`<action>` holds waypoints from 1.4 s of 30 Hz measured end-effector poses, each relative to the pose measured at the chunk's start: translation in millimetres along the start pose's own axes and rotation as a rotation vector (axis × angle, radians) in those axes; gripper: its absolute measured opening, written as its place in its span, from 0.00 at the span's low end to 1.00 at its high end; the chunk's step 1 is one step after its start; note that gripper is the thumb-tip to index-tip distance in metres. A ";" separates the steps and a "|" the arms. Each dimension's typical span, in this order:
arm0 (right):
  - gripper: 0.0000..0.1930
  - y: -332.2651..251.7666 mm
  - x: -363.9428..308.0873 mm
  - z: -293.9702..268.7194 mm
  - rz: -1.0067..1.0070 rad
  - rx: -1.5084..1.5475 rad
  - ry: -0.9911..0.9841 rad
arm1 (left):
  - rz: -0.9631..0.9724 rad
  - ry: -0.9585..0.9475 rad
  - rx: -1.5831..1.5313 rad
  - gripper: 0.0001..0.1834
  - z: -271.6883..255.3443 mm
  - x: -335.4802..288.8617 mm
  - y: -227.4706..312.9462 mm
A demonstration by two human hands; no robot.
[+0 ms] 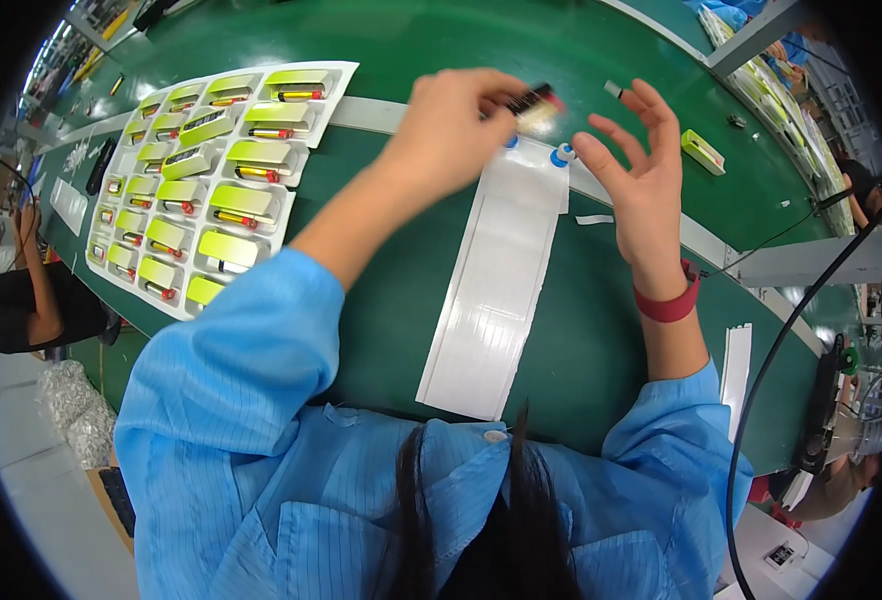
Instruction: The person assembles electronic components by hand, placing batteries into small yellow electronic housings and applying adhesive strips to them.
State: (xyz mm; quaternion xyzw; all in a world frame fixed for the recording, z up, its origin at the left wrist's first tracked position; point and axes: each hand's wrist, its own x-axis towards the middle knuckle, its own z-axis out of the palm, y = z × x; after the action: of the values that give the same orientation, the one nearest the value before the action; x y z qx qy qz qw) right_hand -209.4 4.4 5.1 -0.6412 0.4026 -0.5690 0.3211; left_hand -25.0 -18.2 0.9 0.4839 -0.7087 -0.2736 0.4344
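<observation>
My left hand (pixel 451 125) is closed in a pinch on a small black cylinder with a red end (pixel 531 99), blurred by motion. My right hand (pixel 641 170) is held up with its fingers spread. A small pale piece with a dark end (pixel 614 89) shows at a fingertip of that hand; whether it sticks there cannot be made out. Close to the right thumb is a small blue-and-white round part (pixel 562 155), at the far end of a long white glossy strip sheet (pixel 491 290). The sheet lies on the green table between my forearms.
On the left, a white tray (pixel 306 150) holds several lime-green casings with red-and-yellow cylinders. One lime-green casing (pixel 702 151) lies at the far right. A white paper scrap (pixel 594 219) is beside the sheet. A black cable (pixel 791 335) crosses the right side. Other people sit nearby.
</observation>
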 end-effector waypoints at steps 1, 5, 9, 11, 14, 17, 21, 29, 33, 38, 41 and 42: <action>0.37 3.3 -0.6 -2.1 0.179 0.151 -0.008 | -0.033 -0.045 -0.090 0.15 5.0 -9.5 9.0; 0.38 6.3 -4.0 -9.8 0.280 0.177 -0.169 | -0.235 -0.170 -0.405 0.16 14.1 -26.2 10.1; 0.38 8.7 -5.1 -4.2 0.165 0.070 -0.220 | -0.578 -0.292 -0.984 0.15 10.6 -27.3 -7.8; 0.35 13.7 -6.2 -2.5 0.180 0.046 -0.208 | -0.614 -0.321 -1.076 0.15 10.8 -26.8 -14.0; 0.27 29.4 -2.6 -11.9 -0.182 -0.291 -0.055 | -0.647 -0.305 -1.196 0.15 14.8 -28.1 -12.9; 0.18 8.3 0.7 -19.7 0.320 0.307 -0.138 | -0.614 -0.337 -1.164 0.16 18.8 -32.2 -18.1; 0.12 15.1 -3.9 -11.8 0.454 0.225 -0.147 | -0.594 -0.352 -1.178 0.17 19.4 -31.9 -15.0; 0.08 24.7 -6.9 -8.2 0.439 0.266 -0.058 | -0.597 -0.334 -1.179 0.17 22.3 -32.4 -12.8; 0.08 26.6 -7.0 -8.0 0.409 0.233 -0.073 | -0.610 -0.328 -1.201 0.16 23.8 -31.6 -15.7; 0.07 21.6 -13.1 0.2 0.265 0.088 -0.039 | -0.619 -0.270 -1.147 0.14 25.2 -34.5 -12.1; 0.08 22.1 -13.8 0.7 0.167 -0.042 -0.064 | -0.638 -0.214 -1.139 0.12 27.5 -36.6 -8.0; 0.08 21.7 -14.5 1.6 0.179 -0.036 -0.056 | -0.632 -0.196 -1.137 0.12 28.0 -38.5 -7.4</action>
State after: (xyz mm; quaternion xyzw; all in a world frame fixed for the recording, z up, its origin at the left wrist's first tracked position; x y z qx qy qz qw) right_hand -211.5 6.9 -20.8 -0.6239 0.4591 -0.5127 0.3703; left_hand -40.4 13.6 -31.8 0.3367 -0.3136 -0.7628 0.4543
